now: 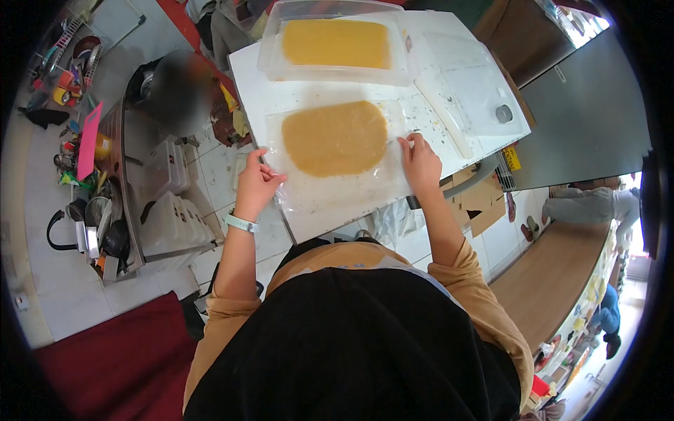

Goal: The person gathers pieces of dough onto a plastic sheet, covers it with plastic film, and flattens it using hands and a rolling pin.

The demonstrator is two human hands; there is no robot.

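A flat, rounded slab of tan dough [335, 139] lies on the white table, with clear plastic sheet [316, 193] around it. My left hand [257, 184], with a light watch on its wrist, is at the sheet's left edge, thumb and fingers closed on the plastic. On the right side, my right hand [421, 163] has its fingers bent together at the sheet's right edge, pinching it. Behind the dough stands a clear plastic container [270, 63] with a yellow slab [335, 43] in it.
A pale rolling stick [444, 118] and a clear lid [467, 77] lie on the table's right side. Left are a rack with pans [116, 235] and plastic bins [172, 224]. A person in grey trousers [579, 205] and another in blue [609, 309] are far right.
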